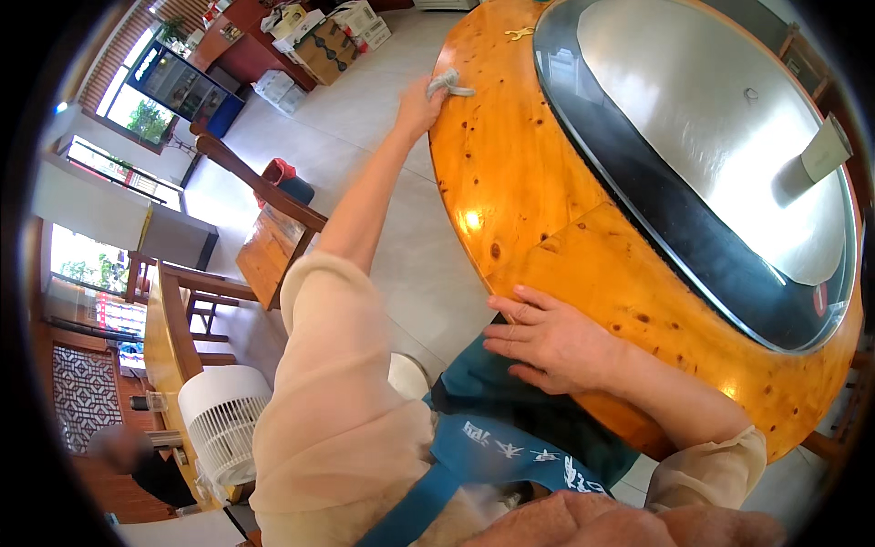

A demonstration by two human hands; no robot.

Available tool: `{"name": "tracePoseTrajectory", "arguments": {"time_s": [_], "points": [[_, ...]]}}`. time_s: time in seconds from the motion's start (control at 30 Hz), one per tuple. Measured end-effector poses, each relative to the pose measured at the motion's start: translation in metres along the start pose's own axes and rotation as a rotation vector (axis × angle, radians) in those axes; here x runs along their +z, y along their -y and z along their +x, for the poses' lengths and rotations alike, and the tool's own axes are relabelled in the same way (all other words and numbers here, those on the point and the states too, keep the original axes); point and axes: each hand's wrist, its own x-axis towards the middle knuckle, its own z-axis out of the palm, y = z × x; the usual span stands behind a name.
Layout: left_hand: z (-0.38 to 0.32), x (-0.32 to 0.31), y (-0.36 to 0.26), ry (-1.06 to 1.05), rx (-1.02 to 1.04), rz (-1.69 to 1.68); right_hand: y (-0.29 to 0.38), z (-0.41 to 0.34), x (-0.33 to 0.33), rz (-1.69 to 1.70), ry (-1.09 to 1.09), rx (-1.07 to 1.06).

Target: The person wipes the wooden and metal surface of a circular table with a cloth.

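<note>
A grey cloth point(448, 82) is bunched in my left hand point(418, 109), which is stretched far out along the edge of a round varnished wooden table point(492, 178). Part of the cloth lies on the wood. My right hand point(554, 342) rests palm down on the near rim, fingers spread, holding nothing. On the table sits a large turntable point(649, 212) with a dark glossy border and a shiny silver centre point(690, 89). A pale cylinder point(827, 152), perhaps a paper cup or roll, stands near the turntable's right side. A small yellowish object point(521, 33) lies on the far wood.
A wooden chair point(273, 253) stands left of the table, with a lined waste bin point(290, 184) beyond. Further left, a white fan-like appliance point(225, 424) rests by another table point(171, 328). Cardboard boxes point(328, 48) are stacked at the back. A blurred person point(160, 478) is at lower left.
</note>
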Motion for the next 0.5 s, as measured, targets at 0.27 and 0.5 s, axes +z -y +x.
{"name": "tracePoseTrajectory", "arguments": {"time_s": [0.27, 0.5], "points": [[-0.138, -0.013, -0.049, -0.159, 0.103, -0.441, 0.003, -0.001, 0.006, -0.053, -0.017, -0.018], [-0.249, -0.043, -0.145, 0.021, -0.115, -0.615, 0.007, -0.003, 0.005, -0.094, -0.058, -0.014]]}}
